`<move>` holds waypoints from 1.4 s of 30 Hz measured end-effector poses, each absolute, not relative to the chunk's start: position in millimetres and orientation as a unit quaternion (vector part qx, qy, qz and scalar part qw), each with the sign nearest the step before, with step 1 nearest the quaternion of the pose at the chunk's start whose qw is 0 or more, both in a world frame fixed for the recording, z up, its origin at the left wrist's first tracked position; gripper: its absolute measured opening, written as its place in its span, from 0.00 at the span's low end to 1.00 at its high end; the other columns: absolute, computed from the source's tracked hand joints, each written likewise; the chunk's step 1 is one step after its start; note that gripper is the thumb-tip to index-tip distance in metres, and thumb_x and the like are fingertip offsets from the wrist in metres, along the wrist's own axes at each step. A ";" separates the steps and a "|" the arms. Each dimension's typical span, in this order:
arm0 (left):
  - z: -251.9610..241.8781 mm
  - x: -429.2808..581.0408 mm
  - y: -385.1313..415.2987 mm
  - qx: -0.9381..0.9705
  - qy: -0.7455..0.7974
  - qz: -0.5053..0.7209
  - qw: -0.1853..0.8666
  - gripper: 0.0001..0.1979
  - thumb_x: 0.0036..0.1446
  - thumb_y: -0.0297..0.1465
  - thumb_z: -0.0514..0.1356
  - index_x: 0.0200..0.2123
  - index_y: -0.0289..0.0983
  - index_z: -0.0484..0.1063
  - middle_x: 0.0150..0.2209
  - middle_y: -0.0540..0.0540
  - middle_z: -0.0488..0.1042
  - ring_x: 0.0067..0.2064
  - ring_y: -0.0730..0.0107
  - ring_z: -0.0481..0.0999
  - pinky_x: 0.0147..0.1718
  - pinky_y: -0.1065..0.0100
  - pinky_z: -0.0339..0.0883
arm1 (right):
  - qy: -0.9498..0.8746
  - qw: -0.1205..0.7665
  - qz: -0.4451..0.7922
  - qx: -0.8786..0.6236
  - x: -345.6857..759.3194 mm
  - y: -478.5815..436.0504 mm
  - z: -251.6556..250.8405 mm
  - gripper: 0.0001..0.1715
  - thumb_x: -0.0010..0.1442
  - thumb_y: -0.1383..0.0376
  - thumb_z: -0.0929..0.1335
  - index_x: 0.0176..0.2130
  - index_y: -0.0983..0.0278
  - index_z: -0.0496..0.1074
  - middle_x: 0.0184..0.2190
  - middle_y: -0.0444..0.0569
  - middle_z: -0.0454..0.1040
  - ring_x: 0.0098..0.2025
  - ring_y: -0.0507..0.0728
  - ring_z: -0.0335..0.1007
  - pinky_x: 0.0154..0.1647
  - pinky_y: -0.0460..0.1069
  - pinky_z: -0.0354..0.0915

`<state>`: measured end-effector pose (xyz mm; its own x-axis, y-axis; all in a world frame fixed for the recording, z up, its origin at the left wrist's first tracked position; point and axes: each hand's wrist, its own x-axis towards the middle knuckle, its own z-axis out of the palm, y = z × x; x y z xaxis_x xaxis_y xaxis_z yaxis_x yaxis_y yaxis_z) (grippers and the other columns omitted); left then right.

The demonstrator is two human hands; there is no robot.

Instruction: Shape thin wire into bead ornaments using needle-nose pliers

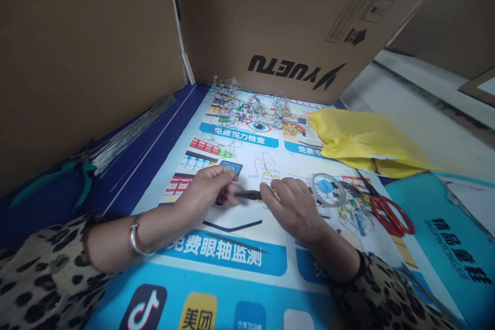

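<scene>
Behind the left hand (pixel 211 188), a smooth silver bracelet (pixel 134 234) circles the forearm, and farther back a loose beige sleeve (pixel 50 273) carries irregular black leopard spots. Behind the right hand (pixel 294 209), the other sleeve (pixel 386 294) repeats that print, with a narrow dark band (pixel 362 266) at its cuff.

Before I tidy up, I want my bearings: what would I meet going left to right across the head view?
Pliers → wires → left hand → black tool → right hand → clear ring → scissors.
</scene>
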<state>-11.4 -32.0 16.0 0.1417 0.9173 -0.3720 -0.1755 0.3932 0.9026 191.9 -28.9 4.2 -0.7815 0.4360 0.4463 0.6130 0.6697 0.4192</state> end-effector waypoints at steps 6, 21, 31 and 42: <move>14.2 -11.6 -32.7 0.362 0.501 0.418 0.666 0.09 0.53 0.35 0.57 0.28 0.35 0.65 0.20 0.53 0.69 0.19 0.76 0.72 0.19 0.76 0.61 | -0.902 0.155 -0.270 -0.299 191.4 -28.4 0.1 0.10 0.60 0.70 0.61 0.40 0.66 0.69 0.29 0.50 0.68 0.32 0.55 0.56 0.31 0.51 0.52; 11.4 -12.5 -32.1 0.384 0.497 0.427 0.651 0.09 0.53 0.35 0.57 0.29 0.35 0.65 0.20 0.53 0.69 0.19 0.77 0.72 0.19 0.76 0.59 | -0.914 0.141 -0.209 -0.318 191.8 -27.6 -6.9 0.06 0.58 0.70 0.62 0.36 0.65 0.68 0.26 0.47 0.65 0.31 0.55 0.55 0.31 0.50 0.51; 8.4 -13.8 -30.7 0.391 0.473 0.446 0.651 0.09 0.55 0.36 0.57 0.30 0.36 0.65 0.21 0.53 0.71 0.20 0.76 0.72 0.20 0.75 0.60 | -0.917 0.133 -0.181 -0.329 189.7 -29.7 -1.6 0.05 0.59 0.68 0.63 0.33 0.65 0.68 0.26 0.48 0.67 0.31 0.55 0.58 0.31 0.49 0.52; 6.4 -14.7 -28.6 0.414 0.466 0.447 0.642 0.10 0.55 0.36 0.56 0.29 0.36 0.65 0.22 0.52 0.70 0.20 0.76 0.72 0.21 0.75 0.60 | -0.916 0.153 -0.170 -0.331 187.7 -32.7 0.6 0.08 0.61 0.67 0.61 0.33 0.66 0.68 0.25 0.48 0.67 0.31 0.54 0.60 0.30 0.48 0.54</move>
